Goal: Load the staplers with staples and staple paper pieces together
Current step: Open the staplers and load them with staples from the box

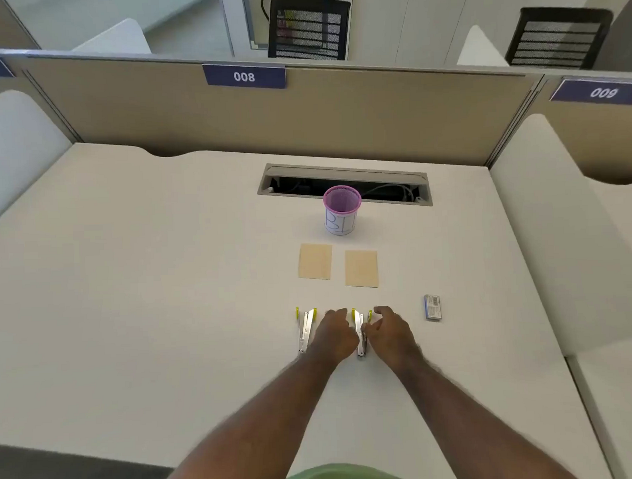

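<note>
Two bare forearms are reaching out over the pale desk [129,281], and both hands are closing in on the right stapler [360,332], which is lying near the front middle of the desk with its silver arms splayed open and its yellow-green tips pointing toward twelve o'clock. The left hand [334,337] is sitting at the stapler's nine o'clock side, its fingers curled loosely together and pressing against the metal body. The right hand [391,331] is cupping in from three o'clock, fingers spread and bent, the thumb touching the stapler's side; whether either hand is truly gripping it I cannot tell. The left stapler [305,331] is lying open just beside the left hand, at its nine o'clock, untouched. Further out toward twelve o'clock, two tan paper pieces are lying flat and apart from each other, the left paper [315,261] slightly farther away than the right paper [361,268]. Beyond them a pink mesh cup [342,209] with a white label is standing upright just in front of the cable slot [345,182]. A small staple box [433,307] is resting at three o'clock from the right hand, well apart from it. A divider [232,127] tagged 008 is running along the desk's far edge.
</note>
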### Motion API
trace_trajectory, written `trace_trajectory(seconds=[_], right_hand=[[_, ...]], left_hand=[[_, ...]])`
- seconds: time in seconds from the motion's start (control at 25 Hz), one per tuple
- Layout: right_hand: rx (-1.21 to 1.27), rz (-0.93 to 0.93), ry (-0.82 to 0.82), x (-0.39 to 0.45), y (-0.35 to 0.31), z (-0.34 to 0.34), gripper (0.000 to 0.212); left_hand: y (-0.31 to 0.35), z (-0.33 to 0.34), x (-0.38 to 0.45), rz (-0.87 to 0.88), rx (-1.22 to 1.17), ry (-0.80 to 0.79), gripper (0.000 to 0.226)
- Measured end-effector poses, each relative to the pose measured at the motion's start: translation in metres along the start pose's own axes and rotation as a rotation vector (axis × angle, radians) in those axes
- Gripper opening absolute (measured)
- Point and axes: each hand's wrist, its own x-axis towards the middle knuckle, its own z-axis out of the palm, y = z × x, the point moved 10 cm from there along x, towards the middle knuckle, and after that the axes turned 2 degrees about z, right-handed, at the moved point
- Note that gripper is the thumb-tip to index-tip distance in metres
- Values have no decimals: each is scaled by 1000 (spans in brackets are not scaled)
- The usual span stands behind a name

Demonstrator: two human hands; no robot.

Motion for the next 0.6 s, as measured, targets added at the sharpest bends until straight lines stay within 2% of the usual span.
trace_trajectory(seconds=[0.12, 0.4, 0.6], right_hand=[[146, 95, -54, 4, 6, 8, 46], [360, 169, -57, 6, 17, 9, 32], [378, 63, -97, 5, 3, -6, 37]], left_hand=[[0, 8, 0, -48, -152, -63, 17], [0, 17, -10, -156, -616, -95, 26], [-2, 12, -9, -116, -771, -124, 27]])
